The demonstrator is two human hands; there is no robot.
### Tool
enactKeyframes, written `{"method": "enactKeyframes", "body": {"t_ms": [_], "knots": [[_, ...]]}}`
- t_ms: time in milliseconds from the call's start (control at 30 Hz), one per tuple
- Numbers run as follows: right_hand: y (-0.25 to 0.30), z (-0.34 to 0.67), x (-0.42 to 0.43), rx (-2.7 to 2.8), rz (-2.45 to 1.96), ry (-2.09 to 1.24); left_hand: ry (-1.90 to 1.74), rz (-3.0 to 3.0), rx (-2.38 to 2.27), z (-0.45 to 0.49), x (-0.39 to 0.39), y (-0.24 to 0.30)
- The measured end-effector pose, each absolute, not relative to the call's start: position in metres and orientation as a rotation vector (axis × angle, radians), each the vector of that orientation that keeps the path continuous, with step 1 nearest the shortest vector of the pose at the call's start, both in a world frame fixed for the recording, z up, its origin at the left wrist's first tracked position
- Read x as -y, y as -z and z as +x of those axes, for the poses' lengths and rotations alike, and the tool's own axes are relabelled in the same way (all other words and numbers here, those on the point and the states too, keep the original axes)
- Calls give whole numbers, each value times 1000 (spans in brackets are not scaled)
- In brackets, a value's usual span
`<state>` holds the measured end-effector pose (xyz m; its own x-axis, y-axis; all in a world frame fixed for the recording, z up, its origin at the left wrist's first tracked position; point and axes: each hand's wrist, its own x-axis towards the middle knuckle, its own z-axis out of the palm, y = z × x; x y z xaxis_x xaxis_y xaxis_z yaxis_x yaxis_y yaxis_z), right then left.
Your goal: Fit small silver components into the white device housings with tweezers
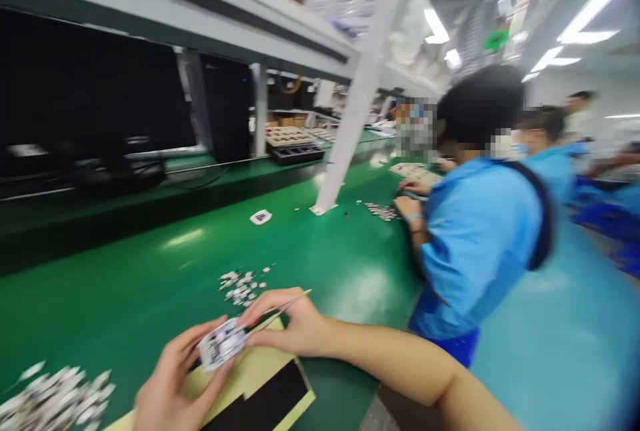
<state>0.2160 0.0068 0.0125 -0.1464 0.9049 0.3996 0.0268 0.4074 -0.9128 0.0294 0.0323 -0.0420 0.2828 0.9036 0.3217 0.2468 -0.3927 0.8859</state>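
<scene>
My left hand [173, 381] grips a small white printed card [221, 344] at the bottom centre, fingers curled round its left edge. My right hand [287, 321] pinches a thin stick-like tool [285, 307] whose tip rests at the card's right edge. Both hands hover over a yellowish sheet with a black panel [260, 391] lying on the green table [150, 284]. A scatter of small white pieces [243, 284] lies just beyond my hands.
A heap of small white pieces [55, 397] sits at the bottom left. One single white piece [261, 217] lies further out. A white post [350, 117] stands on the table. A person in a blue top [480, 237] works at the right, others behind.
</scene>
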Motion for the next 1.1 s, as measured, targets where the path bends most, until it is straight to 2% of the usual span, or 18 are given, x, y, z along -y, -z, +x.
{"method": "enactKeyframes", "body": {"t_ms": [333, 1100], "knots": [[-14, 210, -10, 1606, -911, -881, -1005, 1708, -984, 35, -18, 6], [-26, 223, -3, 2301, -487, -159, -974, 1744, -884, 34, -19, 6]]}}
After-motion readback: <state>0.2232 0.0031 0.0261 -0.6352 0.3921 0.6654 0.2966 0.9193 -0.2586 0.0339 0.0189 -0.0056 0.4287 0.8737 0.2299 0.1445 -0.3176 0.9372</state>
